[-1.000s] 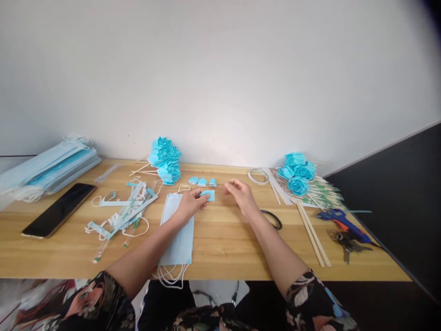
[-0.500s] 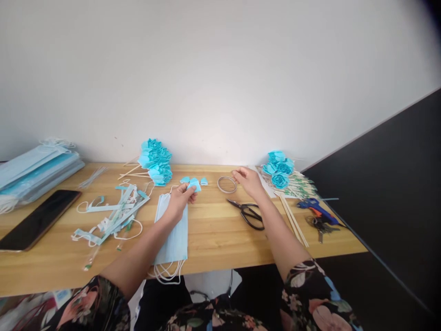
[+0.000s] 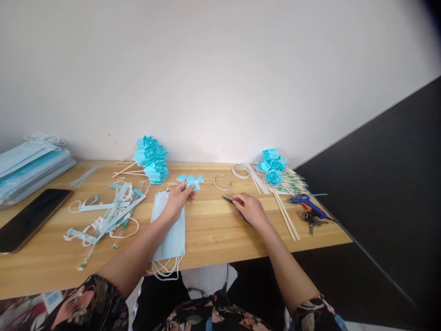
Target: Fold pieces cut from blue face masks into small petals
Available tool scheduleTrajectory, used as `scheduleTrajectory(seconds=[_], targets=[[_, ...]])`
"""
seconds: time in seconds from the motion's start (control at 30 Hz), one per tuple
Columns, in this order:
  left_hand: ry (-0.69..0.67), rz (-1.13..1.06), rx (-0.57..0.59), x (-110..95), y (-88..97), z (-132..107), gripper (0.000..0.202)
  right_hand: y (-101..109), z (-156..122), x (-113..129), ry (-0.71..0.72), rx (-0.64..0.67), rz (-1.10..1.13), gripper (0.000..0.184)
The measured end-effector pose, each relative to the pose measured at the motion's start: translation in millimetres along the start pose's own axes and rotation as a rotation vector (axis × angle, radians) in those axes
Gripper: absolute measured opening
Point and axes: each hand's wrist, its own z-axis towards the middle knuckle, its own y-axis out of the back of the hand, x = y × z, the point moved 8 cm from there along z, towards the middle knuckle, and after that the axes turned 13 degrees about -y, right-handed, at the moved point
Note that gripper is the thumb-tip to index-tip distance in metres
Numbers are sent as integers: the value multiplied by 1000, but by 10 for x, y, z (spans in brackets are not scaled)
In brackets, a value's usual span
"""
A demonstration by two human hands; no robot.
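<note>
My left hand [image 3: 179, 201] pinches a small light-blue piece of fabric [image 3: 194, 185] between thumb and fingers. Just beyond it lie several blue petal-shaped pieces [image 3: 190, 178]. Under my left forearm is a small stack of blue face masks [image 3: 174, 239] with white ear loops. To the right, my right hand [image 3: 251, 209] closes over the black-handled scissors [image 3: 228, 199], which lie at table level. Their tips point left and the handles are mostly hidden by the hand. A thin roll of tape [image 3: 214, 182] lies just beyond the scissors, with a wider white roll [image 3: 241, 176] behind.
Blue fabric flowers on sticks [image 3: 151, 156] lie back left, more flowers [image 3: 274, 177] back right. Mask scraps [image 3: 117, 211], a phone [image 3: 34, 220] and a mask pile [image 3: 31, 165] occupy the left. Wooden sticks [image 3: 286, 216], a blue glue gun [image 3: 310, 205] and keys [image 3: 312, 220] sit right.
My right hand has moved from beside the tape roll down and toward me, onto the scissors. The wider tape roll now shows. My left hand still holds the blue fabric piece.
</note>
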Motion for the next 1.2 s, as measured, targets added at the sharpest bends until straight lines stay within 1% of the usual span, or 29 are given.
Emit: scheduleTrajectory(seconds=[0.13, 0.2, 0.63, 0.87, 1.07, 1.2], targets=[[-6, 17, -1, -17, 1, -5, 32, -34, 2, -24, 3, -103, 2, 14], [-3, 18, 0, -20, -4, -12, 32, -48, 8, -47, -7, -125, 2, 13], [41, 1, 29, 42, -40, -57, 30, -93, 55, -163, -118, -61, 139, 15], [37, 23, 38, 24, -43, -47, 31, -60, 4, -141, -40, -49, 229, 23], [39, 25, 37, 33, -40, -49, 31, -41, -35, -89, -30, -90, 154, 15], [35, 24, 45, 23, -57, -53, 30, -32, -32, -34, -11, -105, 103, 16]])
